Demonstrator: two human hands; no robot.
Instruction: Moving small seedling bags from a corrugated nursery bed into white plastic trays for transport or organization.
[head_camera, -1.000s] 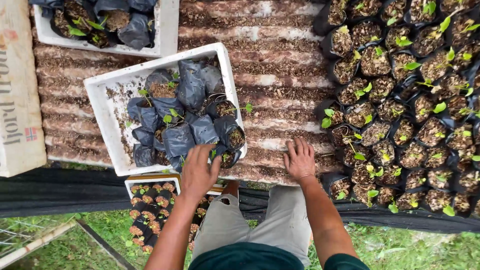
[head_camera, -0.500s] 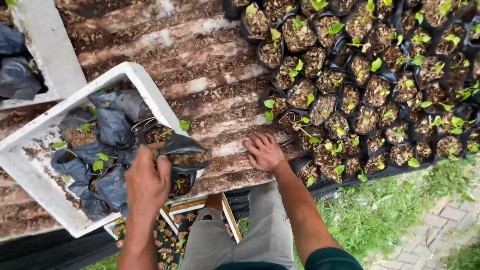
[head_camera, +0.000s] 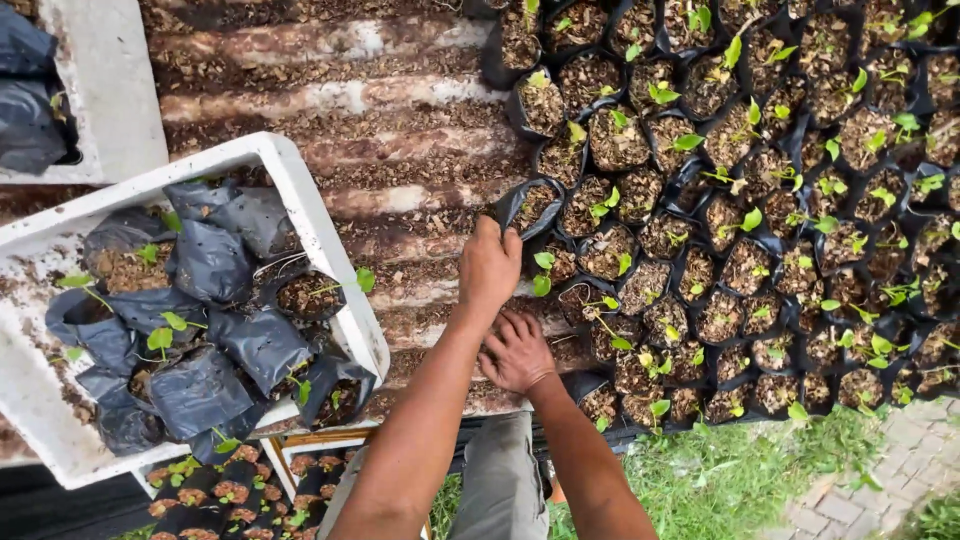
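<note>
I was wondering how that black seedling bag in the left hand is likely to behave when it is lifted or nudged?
The black seedling bag is thin plastic, creased at the rim where the left hand pinches it, so it probably flexes and sags. Filled with soil, it likely feels heavy for its size. Set down alone, away from the packed bags, it may slump or tip.

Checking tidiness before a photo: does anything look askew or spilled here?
Yes. The black seedling bags in the white tray lie slumped and crumpled, unlike the upright rows of bags on the right. Loose soil litters the corrugated bench.
</note>
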